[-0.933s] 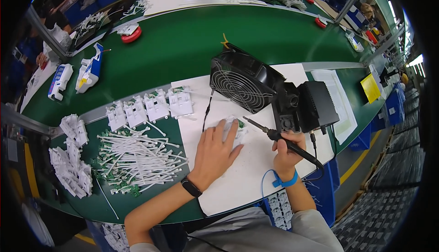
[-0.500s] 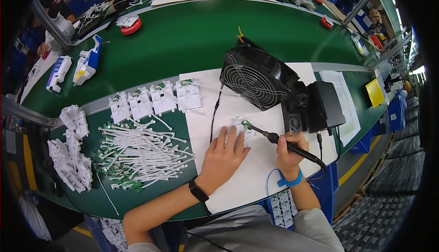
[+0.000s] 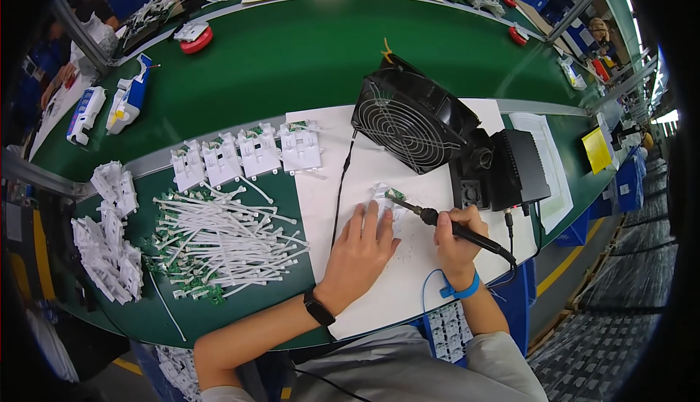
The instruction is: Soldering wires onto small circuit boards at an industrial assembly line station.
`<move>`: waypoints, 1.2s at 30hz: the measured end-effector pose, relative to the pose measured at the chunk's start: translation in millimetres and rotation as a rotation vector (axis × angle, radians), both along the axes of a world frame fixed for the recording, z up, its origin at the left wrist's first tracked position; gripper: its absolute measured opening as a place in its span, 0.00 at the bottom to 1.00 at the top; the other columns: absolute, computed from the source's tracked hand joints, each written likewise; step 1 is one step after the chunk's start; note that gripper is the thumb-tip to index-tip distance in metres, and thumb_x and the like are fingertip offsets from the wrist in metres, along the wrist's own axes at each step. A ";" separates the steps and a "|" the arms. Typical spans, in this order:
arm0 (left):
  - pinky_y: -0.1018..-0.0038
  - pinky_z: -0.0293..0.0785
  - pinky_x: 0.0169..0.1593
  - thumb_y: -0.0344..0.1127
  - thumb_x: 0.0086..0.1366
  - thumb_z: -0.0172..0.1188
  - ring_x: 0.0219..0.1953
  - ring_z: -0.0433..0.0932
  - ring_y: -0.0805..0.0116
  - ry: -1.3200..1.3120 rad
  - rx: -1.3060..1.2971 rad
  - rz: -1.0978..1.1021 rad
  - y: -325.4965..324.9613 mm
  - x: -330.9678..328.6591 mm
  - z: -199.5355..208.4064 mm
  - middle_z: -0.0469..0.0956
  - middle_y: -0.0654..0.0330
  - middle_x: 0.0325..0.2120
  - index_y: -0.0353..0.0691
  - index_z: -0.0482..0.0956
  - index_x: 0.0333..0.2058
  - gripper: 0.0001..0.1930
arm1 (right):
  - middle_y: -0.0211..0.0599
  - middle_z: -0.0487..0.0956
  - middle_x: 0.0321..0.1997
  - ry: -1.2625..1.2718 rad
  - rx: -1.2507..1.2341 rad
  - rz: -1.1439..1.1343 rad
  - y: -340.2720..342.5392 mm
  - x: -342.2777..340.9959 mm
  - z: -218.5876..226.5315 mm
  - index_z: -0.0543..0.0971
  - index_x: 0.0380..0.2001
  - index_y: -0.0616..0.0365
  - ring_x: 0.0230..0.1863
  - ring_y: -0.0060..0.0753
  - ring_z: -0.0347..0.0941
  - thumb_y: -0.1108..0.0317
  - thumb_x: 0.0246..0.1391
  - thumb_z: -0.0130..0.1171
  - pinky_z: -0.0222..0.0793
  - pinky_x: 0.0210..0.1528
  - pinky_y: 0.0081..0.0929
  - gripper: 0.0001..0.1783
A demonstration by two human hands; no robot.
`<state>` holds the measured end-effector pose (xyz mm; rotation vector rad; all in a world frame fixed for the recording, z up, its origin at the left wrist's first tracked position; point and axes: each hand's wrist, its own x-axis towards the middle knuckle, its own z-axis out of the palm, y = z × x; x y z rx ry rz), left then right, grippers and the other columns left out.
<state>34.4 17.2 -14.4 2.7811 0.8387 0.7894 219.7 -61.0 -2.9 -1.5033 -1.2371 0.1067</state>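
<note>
Under your left hand [image 3: 359, 249]: small white plastic part [image 3: 385, 201], matt, lying on smooth white paper sheet [image 3: 379, 285]. In your right hand [image 3: 458, 238]: soldering iron [image 3: 452, 228], black matt grip, thin metal tip. Beyond your right hand: black plastic fan [image 3: 410, 119] with metal wire grille. Left of your left hand: heap of white plastic ties [image 3: 219, 238], faintly glossy, on matt green mat [image 3: 292, 52]. On your right wrist: blue wrist strap [image 3: 461, 290], smooth.

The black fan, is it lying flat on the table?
No, the black fan stands tilted up on its edge on the white sheet, grille facing the hands.
</note>
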 end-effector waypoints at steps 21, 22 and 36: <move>0.66 0.82 0.47 0.47 0.61 0.71 0.53 0.77 0.47 -0.004 0.012 -0.007 1.3 2.8 1.3 0.75 0.44 0.53 0.31 0.79 0.50 0.27 | 0.40 0.80 0.19 0.115 -0.048 -0.018 -3.4 -2.8 0.6 0.71 0.28 0.61 0.17 0.21 0.75 0.78 0.59 0.65 0.65 0.22 0.17 0.12; 0.66 0.82 0.47 0.47 0.61 0.71 0.53 0.77 0.47 -0.003 0.011 -0.009 1.2 2.8 1.2 0.75 0.44 0.53 0.31 0.79 0.50 0.27 | 0.38 0.78 0.19 0.095 -0.034 -0.003 -3.5 -2.5 1.5 0.69 0.29 0.60 0.16 0.21 0.74 0.76 0.62 0.61 0.65 0.20 0.17 0.11; 0.66 0.82 0.46 0.47 0.61 0.71 0.53 0.78 0.48 0.000 0.026 -0.009 1.8 2.5 -1.5 0.75 0.43 0.53 0.31 0.80 0.50 0.27 | 0.29 0.69 0.15 0.192 0.078 -0.115 -9.9 9.9 -11.2 0.66 0.25 0.58 0.18 0.16 0.60 0.70 0.64 0.62 0.55 0.24 0.20 0.16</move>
